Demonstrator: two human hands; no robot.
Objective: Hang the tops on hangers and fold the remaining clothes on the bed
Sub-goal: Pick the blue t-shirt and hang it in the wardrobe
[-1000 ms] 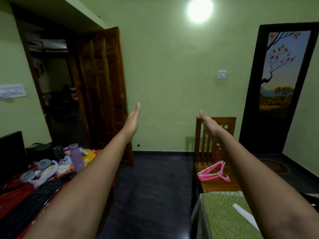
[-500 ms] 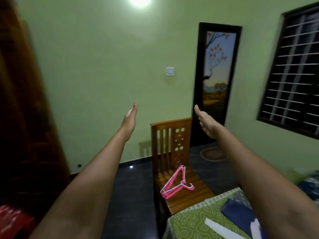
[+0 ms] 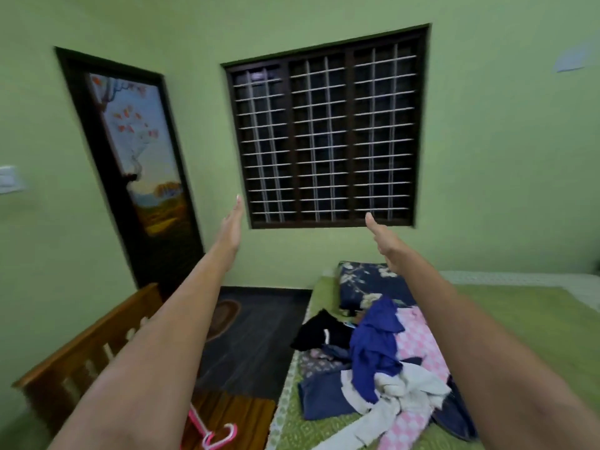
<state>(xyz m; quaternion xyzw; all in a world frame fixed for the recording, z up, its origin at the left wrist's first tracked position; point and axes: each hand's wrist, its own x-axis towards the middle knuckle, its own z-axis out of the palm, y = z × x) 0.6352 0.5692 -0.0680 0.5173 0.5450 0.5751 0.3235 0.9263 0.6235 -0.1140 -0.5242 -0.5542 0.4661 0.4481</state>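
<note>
Newly in view: clothes (image 3: 386,362), bed (image 3: 532,323)

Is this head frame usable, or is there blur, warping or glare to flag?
Head view: slight motion blur smears the door picture and wall switch; wide-angle bowing bends the window frame; light is dim and even, without glare; both hands, left hand, right hand, and the clothes pile stay readable.

Dim greenish light, motion-blurred edges
</note>
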